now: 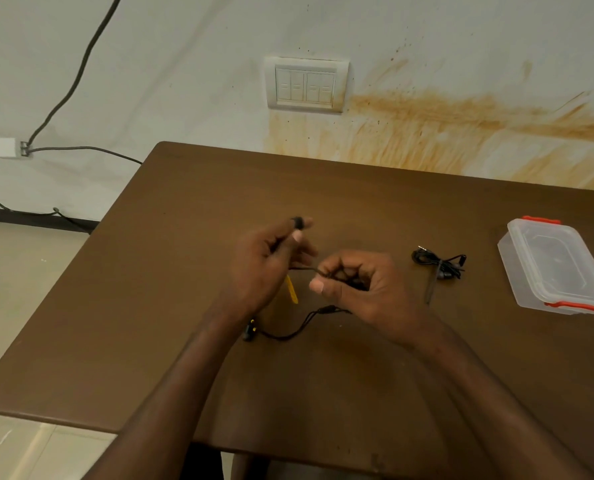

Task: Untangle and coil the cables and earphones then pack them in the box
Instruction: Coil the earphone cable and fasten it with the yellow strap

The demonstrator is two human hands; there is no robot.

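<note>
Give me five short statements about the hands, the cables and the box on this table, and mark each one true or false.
1. The plastic box has its lid on. True.
2. The coiled black cable lies inside the box. False: it lies on the table, left of the box.
3. The right hand grips a bunch of black earphone cord. True.
4. The left hand rests flat on the table. False: it is raised, with the cord in its fingers.
5. Part of the earphone cord trails on the table under the hands. True.
</note>
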